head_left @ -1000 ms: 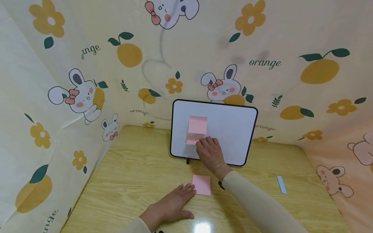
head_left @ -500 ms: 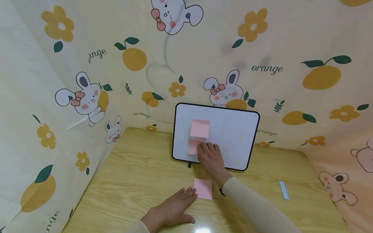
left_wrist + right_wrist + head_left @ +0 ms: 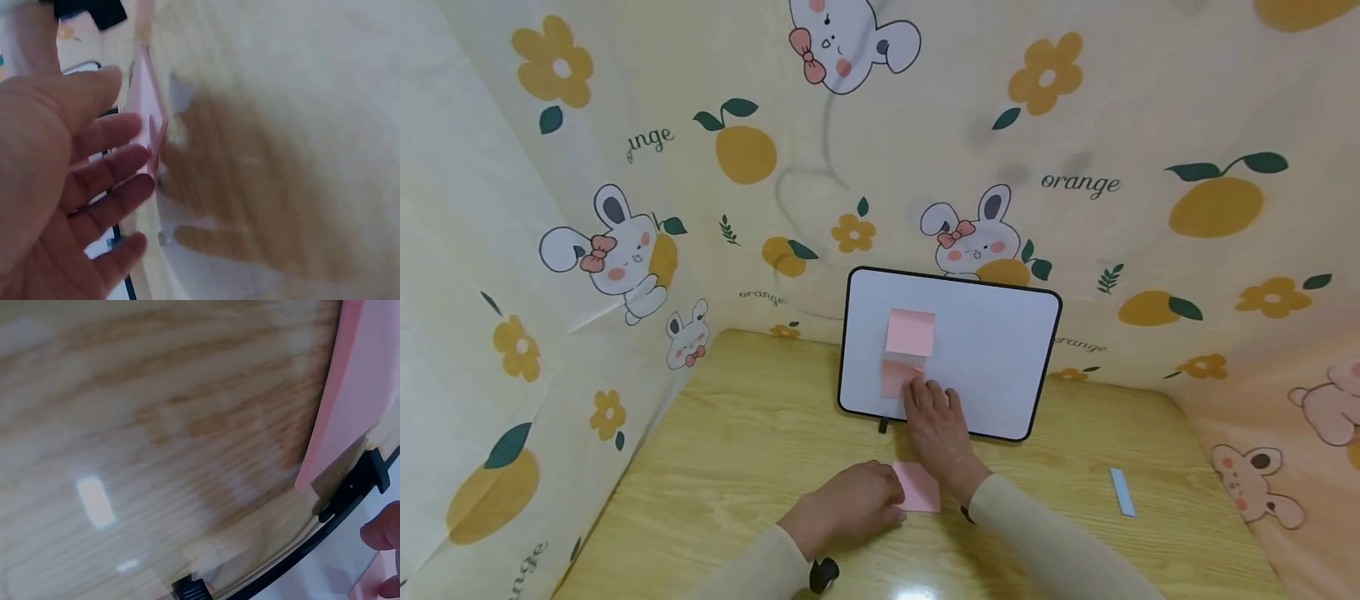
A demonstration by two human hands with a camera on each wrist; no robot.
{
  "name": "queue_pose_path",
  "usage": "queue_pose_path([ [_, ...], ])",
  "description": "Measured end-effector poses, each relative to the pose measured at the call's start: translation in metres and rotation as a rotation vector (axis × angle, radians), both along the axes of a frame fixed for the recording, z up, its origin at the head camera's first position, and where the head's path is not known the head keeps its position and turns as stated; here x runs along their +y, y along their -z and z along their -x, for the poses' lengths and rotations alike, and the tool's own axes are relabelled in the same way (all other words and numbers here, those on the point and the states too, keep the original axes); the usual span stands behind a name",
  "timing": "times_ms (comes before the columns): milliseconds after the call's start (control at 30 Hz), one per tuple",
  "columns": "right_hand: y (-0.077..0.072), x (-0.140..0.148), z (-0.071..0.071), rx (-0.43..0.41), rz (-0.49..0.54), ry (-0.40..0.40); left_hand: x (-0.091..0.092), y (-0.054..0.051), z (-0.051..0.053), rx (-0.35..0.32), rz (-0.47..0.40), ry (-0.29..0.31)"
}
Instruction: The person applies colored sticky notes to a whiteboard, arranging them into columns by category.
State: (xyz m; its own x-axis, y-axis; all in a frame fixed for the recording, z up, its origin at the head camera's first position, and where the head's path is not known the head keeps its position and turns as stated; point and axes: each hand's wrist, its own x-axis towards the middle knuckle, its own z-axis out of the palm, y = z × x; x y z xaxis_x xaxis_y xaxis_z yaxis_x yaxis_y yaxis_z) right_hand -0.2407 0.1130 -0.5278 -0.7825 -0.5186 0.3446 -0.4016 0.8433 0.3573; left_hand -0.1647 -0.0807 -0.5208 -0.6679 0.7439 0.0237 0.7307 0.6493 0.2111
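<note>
A white board with a black rim [image 3: 992, 358] leans near the back of the table. On it is a pink sticky note [image 3: 911, 333], and a second pink sticky note [image 3: 897, 382] is below. My right hand [image 3: 940, 429] rests its fingertips at this lower note's right side, covering part of it. In the right wrist view only fingertips [image 3: 382, 530] show at the board. A pad of pink sticky notes [image 3: 919, 488] lies on the table. My left hand [image 3: 853, 504] is at the pad's left edge; its fingers [image 3: 119, 165] are loosely bent in the left wrist view, without a visible grip.
A narrow light blue strip [image 3: 1122, 492] lies on the table to the right. Below the board a small black foot [image 3: 883, 426] sticks out. Patterned sheeting [image 3: 760, 208] with rabbits and oranges stands around the wooden table [image 3: 752, 417].
My left hand has risen from lying flat on the table and its fingers now bend beside the pad. The right hand's curled fingers have straightened somewhat and moved slightly down the lower note.
</note>
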Motion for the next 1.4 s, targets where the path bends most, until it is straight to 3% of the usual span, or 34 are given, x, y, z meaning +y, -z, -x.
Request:
queue_pose_path([
  [33, 0.000, -0.001, -0.001, -0.017, -0.005, 0.004, -0.001, 0.000, 0.004, 0.005, -0.020, -0.020],
  [133, -0.001, -0.002, -0.004, -0.078, -0.033, 0.020, -0.006, -0.003, 0.022, 0.145, -0.045, -0.100],
  [267, -0.003, -0.004, -0.008, -0.131, -0.109, 0.058, -0.014, -0.016, 0.048, 0.361, 0.051, -0.225],
  [367, -0.003, -0.006, -0.009, -0.160, -0.143, 0.071, -0.019, -0.026, 0.064, 0.356, 0.122, -0.253],
  [500, -0.002, -0.010, -0.010, -0.188, -0.127, 0.056, -0.024, -0.029, 0.078, 0.337, 0.126, -0.249],
  [700, -0.001, -0.013, -0.011, -0.189, -0.117, 0.074, -0.025, -0.029, 0.084, 0.329, 0.112, -0.240],
  [1000, -0.001, -0.011, -0.016, -0.244, -0.089, 0.084, -0.022, -0.028, 0.091, 0.377, 0.128, -0.204],
  [1100, -0.004, -0.008, -0.014, -0.198, -0.101, 0.045, -0.021, -0.028, 0.092, 0.388, 0.132, -0.190],
  [1267, -0.012, -0.004, 0.000, -0.040, -0.127, -0.037, -0.017, -0.027, 0.093, 0.394, 0.162, -0.173],
  [1400, -0.019, -0.003, 0.011, -0.045, -0.161, -0.049, -0.016, -0.027, 0.092, 0.400, 0.191, -0.175],
])
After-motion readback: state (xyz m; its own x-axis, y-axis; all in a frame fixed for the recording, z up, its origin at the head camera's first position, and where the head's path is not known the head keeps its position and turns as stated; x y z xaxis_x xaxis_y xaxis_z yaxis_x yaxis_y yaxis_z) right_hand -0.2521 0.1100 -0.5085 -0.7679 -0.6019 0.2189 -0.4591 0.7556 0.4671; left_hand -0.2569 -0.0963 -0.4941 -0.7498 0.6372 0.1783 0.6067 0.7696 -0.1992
